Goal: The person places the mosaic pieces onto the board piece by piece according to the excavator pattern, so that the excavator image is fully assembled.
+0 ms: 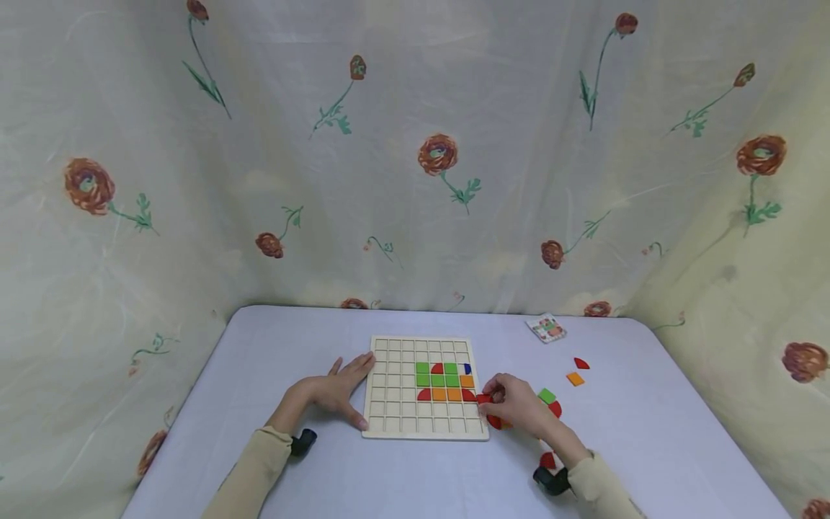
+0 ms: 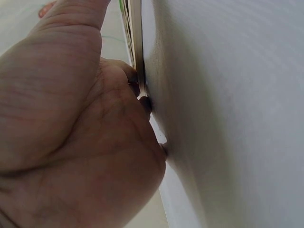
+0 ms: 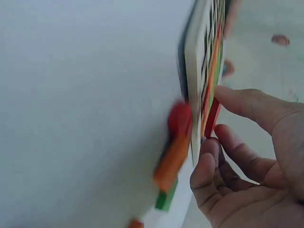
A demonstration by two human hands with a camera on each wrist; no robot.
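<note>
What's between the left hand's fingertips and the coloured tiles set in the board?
The head view shows only empty board cells between the left fingertips and the tiles.

Pale table (image 1: 389, 479), white grid board (image 1: 394, 389), small patterned card (image 1: 547, 328), loose red, orange and green pieces (image 1: 575, 378)

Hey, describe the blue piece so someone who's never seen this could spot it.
On the white table, find the pale gridded board. In its farthest row of coloured pieces, go to the right end, just beyond an orange square. The small blue piece there is the only blue one visible; nearby pieces are green, red or orange.
</note>
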